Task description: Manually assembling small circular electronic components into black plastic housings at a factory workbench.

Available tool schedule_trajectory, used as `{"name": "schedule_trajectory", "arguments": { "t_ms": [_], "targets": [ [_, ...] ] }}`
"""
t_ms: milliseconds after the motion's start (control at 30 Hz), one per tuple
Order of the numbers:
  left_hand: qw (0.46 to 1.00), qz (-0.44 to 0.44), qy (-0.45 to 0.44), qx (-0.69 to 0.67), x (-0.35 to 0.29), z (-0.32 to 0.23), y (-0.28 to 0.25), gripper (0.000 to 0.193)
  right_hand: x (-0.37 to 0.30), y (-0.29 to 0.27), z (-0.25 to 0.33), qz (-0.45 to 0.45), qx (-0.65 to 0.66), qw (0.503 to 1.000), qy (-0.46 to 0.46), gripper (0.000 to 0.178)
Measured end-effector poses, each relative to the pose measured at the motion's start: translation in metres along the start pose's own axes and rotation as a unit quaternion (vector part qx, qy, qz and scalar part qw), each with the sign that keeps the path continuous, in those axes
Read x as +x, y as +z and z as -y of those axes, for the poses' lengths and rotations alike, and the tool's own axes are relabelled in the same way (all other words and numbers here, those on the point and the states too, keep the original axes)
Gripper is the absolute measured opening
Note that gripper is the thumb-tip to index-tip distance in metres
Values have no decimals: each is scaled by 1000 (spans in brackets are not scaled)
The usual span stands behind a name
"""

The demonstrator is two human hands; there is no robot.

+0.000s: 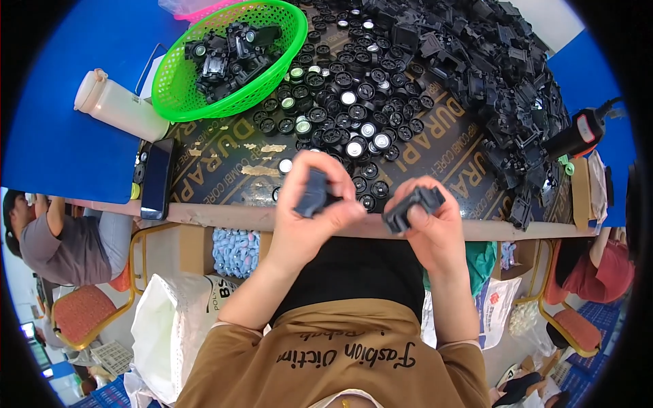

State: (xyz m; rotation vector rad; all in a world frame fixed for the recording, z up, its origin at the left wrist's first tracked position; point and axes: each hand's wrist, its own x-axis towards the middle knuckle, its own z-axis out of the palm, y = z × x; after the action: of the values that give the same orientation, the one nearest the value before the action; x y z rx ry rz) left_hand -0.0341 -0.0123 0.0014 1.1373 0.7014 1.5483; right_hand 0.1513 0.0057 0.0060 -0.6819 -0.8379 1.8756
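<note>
At centre frame, over the table edge, one black plastic part is pinched by left hand fingers and another part by right hand fingers; either could be dropped if grip loosens.

A round green plastic mesh basket sits far up and left of the fingers, with black assembled parts inside; a white plastic bottle lies on its side left of the basket; a flat black phone rests at the table edge, well left of the fingers; small black round caps with silver centres spread just above the fingers; a heap of black moulded plastic housings fills the upper right; a black-and-red handheld tool lies far right; a box of pale blue pieces stands below the table edge, lower left of the fingers.
</note>
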Motion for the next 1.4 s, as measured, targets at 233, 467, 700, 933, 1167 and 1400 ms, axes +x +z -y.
{"name": "schedule_trajectory", "arguments": {
  "t_ms": [233,467,700,933,1167,1400],
  "targets": [
    [963,222,-103,113,-9,0,-2,58,6,-8,-1,111,-55,977,175,51],
    [991,49,-121,-3,-19,-5,11,46,38,-17,39,51,-565,810,-149,20],
    [971,72,-39,226,-7,5,2,53,84,-46,40,50,-800,542,-253,25],
    [967,64,-13,245,-6,8,1,51,69,-46,43,-23,-759,578,-299,22],
    [935,108,46,334,-7,7,2,52,8,-14,30,134,-227,962,-66,29],
    [925,119,46,359,-11,11,7,50,8,-8,40,140,-388,911,-22,25]
  ]
}}
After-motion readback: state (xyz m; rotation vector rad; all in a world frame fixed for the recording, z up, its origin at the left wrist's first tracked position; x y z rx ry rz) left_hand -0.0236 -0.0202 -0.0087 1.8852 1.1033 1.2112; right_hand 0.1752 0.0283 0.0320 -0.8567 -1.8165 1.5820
